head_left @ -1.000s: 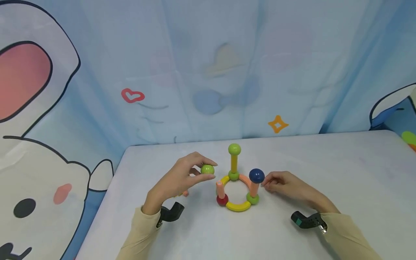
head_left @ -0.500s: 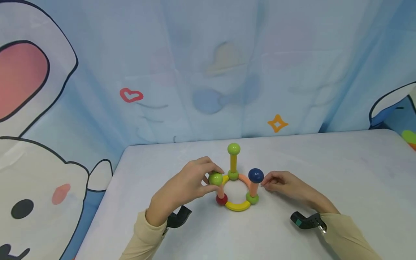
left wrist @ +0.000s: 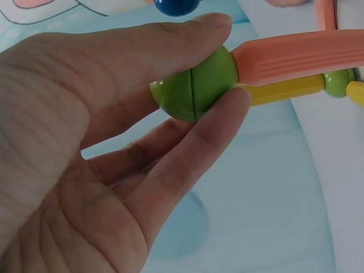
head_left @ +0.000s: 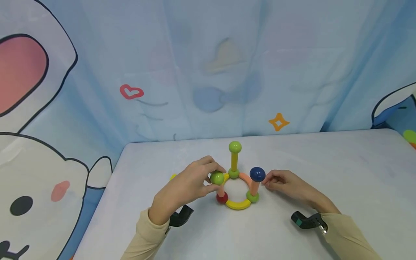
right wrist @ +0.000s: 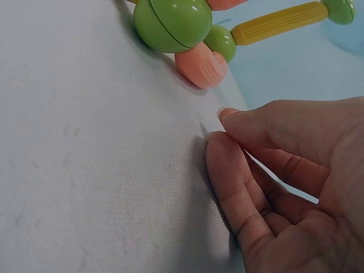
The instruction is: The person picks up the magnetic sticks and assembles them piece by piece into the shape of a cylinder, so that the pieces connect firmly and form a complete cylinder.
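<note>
Shifted rightward and down since a second ago, with the left hand (head_left: 190, 186): glossy green plastic ball (head_left: 217, 177), now touching the upper end of a grooved peach plastic rod (head_left: 221, 192). Toward the left edge of the white cloth-covered surface (head_left: 341, 169), small yellow piece (head_left: 173, 176), mostly hidden behind that same hand. Green ball pinched there between thumb and fingertips, inward from the far edge, a little left of its middle. Under the peach rod, shiny red ball (head_left: 222, 198), at the left end of a yellow curved bar (head_left: 238, 205). Nearer the far edge, upright grooved yellow rod (head_left: 234, 161) between a lower green ball (head_left: 233, 174) and an upper green ball (head_left: 235, 147). Then a peach curved bar (head_left: 245, 178), and a second peach rod (head_left: 254, 188) on another green ball (head_left: 252, 197), topped by a larger dark blue ball (head_left: 257, 174). Just beside it, toward the right edge, right hand (head_left: 286, 184), released, fingers loosely bent, thumb tip near index tip.
</note>
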The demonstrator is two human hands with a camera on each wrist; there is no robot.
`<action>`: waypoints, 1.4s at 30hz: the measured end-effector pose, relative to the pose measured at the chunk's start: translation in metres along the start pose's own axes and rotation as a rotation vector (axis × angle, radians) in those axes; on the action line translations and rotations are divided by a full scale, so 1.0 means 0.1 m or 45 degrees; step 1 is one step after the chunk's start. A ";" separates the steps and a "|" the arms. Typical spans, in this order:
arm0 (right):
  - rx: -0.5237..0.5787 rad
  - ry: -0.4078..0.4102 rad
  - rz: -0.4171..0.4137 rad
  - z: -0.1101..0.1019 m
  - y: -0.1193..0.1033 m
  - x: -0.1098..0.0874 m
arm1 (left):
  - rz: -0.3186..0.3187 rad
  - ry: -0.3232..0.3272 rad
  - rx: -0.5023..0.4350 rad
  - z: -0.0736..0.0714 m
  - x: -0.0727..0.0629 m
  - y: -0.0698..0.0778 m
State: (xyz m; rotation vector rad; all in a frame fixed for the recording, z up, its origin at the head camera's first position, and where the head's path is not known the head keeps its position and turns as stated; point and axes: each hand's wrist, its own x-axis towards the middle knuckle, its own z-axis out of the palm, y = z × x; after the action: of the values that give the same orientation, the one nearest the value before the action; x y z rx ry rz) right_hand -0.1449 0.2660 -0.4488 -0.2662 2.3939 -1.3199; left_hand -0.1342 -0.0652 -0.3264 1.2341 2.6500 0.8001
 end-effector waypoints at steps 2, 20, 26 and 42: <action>-0.006 0.004 0.003 0.00 0.00 0.00 | 0.010 0.005 -0.010 0.01 0.00 -0.01; 0.025 0.064 -0.291 0.02 -0.04 -0.07 | -0.139 0.078 -0.443 0.35 -0.09 -0.36; -0.005 0.197 -0.621 0.16 -0.21 -0.18 | -0.200 0.150 -0.630 0.56 -0.12 -0.56; 0.079 0.186 -0.759 0.29 -0.39 -0.17 | -0.140 0.195 -0.662 0.69 -0.09 -0.60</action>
State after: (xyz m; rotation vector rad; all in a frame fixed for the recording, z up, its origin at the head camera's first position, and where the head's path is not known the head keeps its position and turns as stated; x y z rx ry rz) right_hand -0.1176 0.2287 -0.4259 -0.9527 2.4851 -1.7054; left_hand -0.1472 -0.0751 -0.4170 0.9115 2.3525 1.4890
